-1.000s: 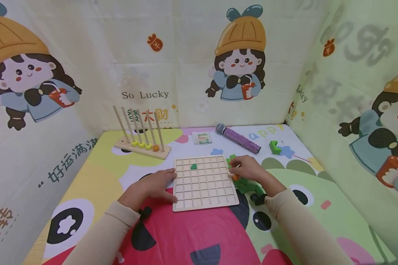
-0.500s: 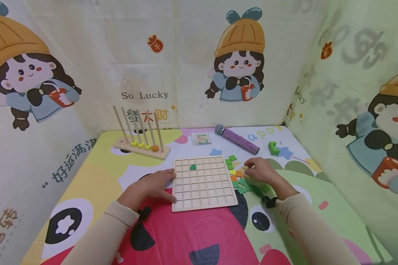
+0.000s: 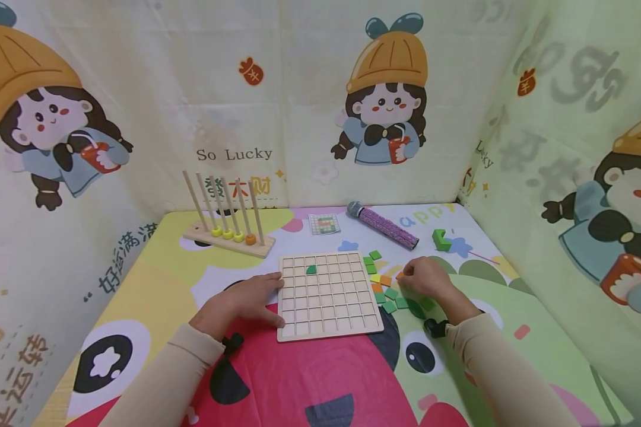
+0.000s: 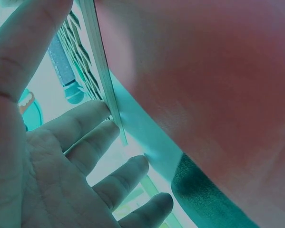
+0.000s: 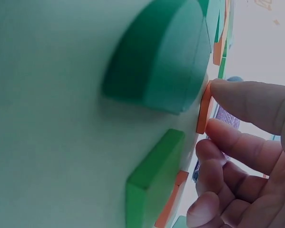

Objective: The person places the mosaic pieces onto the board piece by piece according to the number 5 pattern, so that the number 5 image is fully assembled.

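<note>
A wooden grid board lies in the middle of the table with one green leaf-shaped tile in an upper cell. My left hand rests against the board's left edge, its fingers extended and thumb apart; the left wrist view shows fingertips along that edge. Right of the board, my right hand reaches down among loose tiles. Thumb and index finger pinch an orange tile at its ends in the right wrist view, the other fingers curled. A dark green curved tile and a green tile lie nearby.
Several green, orange and yellow tiles are scattered along the board's right side. Behind stand a pegged bead rack, a patterned card, a purple glittery microphone and a green block. Printed cloth walls enclose the table.
My right hand has moved away from the board's right edge, uncovering tiles, then lowered onto an orange tile and pinched it. The left hand has stayed at the board's edge.
</note>
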`<state>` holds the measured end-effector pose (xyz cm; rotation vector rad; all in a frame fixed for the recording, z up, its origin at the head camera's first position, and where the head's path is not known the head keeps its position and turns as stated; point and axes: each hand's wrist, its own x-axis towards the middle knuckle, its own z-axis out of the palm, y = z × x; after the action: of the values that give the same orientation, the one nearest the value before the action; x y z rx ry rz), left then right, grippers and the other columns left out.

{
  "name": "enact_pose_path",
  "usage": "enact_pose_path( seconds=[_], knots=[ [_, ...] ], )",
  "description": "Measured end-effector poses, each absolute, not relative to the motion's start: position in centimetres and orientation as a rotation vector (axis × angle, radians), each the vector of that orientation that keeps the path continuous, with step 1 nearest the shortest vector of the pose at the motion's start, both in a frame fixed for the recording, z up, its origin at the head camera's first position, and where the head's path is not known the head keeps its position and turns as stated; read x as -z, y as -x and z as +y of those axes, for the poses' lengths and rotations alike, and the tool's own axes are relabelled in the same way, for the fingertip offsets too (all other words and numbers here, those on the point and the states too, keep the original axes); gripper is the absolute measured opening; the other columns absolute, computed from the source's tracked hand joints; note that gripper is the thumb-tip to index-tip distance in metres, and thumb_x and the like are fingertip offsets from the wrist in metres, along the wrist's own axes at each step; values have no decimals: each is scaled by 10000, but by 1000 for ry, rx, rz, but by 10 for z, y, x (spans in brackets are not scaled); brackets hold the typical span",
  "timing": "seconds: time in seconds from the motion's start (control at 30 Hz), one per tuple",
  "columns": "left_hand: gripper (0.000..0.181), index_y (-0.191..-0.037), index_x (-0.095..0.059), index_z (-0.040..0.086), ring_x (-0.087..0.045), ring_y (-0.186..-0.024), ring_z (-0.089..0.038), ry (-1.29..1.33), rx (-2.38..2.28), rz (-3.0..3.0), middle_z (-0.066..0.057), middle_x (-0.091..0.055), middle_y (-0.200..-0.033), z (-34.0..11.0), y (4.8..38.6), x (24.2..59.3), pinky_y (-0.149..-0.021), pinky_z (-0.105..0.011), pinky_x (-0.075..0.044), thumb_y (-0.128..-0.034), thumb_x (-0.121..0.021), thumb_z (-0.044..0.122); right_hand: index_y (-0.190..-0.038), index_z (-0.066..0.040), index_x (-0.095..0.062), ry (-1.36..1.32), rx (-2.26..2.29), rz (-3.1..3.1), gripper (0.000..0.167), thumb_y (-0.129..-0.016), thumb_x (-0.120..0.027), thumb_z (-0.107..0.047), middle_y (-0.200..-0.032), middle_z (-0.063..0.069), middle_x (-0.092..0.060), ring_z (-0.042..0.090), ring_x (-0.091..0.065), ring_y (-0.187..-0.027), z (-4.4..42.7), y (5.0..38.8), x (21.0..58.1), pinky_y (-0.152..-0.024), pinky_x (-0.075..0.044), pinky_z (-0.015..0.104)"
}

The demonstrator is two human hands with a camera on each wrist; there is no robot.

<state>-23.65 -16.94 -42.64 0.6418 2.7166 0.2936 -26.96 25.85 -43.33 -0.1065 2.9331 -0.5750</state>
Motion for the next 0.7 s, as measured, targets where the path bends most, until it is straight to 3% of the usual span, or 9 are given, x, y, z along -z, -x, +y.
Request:
enact_pose_path(
  seconds=[0.47, 0.7],
  knots=[
    [1044, -1567, -450, 73, -356, -1529, -343, -636, -293, 2710, -124, -370, -1662, -169, 236, 426, -1159, -515, -446, -741, -879, 546, -971, -35, -736, 138, 599, 2910, 175, -879, -782, -176, -922, 90, -701, 242, -581, -838, 254, 273, 430, -730, -483, 348],
    [1047, -1562, -458, 70, -361, -1525, -350, -632, -308, 2710, -125, -372, -1661, -169, 237, 426, -1161, -521, -442, -731, -888, 541, -995, -50, -723, 215, 716, 2887, 134, -914, -738, -156, -948, 87, -697, 238, -577, -858, 253, 274, 428, -758, -491, 349]
  ],
)
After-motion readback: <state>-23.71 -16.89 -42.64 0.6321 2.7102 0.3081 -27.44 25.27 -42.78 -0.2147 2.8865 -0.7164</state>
